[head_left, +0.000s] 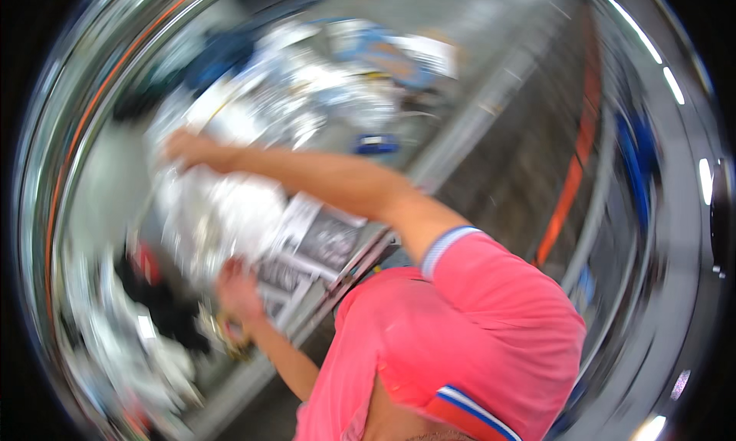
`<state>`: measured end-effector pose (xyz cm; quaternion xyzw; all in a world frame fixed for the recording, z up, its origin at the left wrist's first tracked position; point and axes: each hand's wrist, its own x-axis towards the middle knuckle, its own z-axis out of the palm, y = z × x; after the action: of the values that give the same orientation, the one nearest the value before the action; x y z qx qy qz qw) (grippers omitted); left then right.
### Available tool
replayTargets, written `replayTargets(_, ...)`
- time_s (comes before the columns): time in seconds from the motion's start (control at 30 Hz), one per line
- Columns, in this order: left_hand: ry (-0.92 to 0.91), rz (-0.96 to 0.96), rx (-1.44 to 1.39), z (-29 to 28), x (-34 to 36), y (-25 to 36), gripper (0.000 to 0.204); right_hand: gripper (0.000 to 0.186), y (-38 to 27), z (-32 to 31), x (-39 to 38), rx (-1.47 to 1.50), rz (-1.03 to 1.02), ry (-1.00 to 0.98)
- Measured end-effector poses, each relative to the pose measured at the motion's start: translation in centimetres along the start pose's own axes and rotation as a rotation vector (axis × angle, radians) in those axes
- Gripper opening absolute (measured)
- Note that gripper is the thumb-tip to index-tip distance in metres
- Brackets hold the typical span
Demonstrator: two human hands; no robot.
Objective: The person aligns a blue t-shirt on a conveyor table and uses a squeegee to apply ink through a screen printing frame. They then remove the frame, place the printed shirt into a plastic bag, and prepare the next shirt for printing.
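My right hand (188, 148) reaches across the bench, closed at the upper edge of a crumpled clear plastic bag (230, 211). My left hand (241, 291) is at the bag's lower end, its fingers smeared by motion. Between my body and the bag lie printed sheets (330, 242) with dark pictures, close to the bench edge. More shiny clear plastic (307, 96) is heaped beyond my right forearm. The whole picture is blurred, so fine detail at the fingers is lost.
A small blue object (376, 144) lies near the bench edge (475, 119). A white sheet (429, 55) rests by the heap. Black and red things (149, 265) and a yellowish roll-like item (230, 330) are beyond my left hand. An orange line (571, 188) runs along the floor.
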<state>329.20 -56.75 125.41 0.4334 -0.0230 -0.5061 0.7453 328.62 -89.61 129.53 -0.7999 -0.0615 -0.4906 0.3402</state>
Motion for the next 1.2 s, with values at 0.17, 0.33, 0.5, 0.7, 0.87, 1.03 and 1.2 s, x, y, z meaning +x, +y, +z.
replayTargets(0.17, -0.740, 0.008, -0.104, 9.8, -0.3, 6.0, 0.083, 0.013, -16.9, -17.1, 7.8, 0.382, 0.186, 0.310)
replayTargets(0.33, -1.342, -0.334, -0.223, 23.6, -6.3, -0.5, 0.118, 0.006, -43.0, -29.1, -5.2, 0.953, 0.283, 0.750)
replayTargets(0.5, -1.295, -0.278, 0.262, 28.5, -13.1, -15.0, 0.102, 0.026, -56.3, -32.2, -23.1, 0.523, 0.279, 0.743)
replayTargets(0.7, -1.035, -0.864, 0.409, 30.5, -25.7, -35.4, 0.051, 0.027, -74.8, -29.9, -41.1, 0.020, 0.487, 1.208)
replayTargets(0.87, -1.008, -0.688, 0.785, 31.8, -31.1, -45.8, 0.049, 0.024, -90.0, -24.8, -67.6, -0.984, 0.905, 2.542)
replayTargets(1.03, -1.161, -0.834, 0.778, 35.3, -37.1, -54.3, 0.051, 0.073, -100.2, -17.3, -83.6, -1.323, 1.477, 3.017)
replayTargets(1.2, -1.274, -0.994, 0.746, 40.6, -40.0, -64.6, 0.059, 0.091, -100.3, -19.2, -85.5, -1.087, 1.354, 3.240)
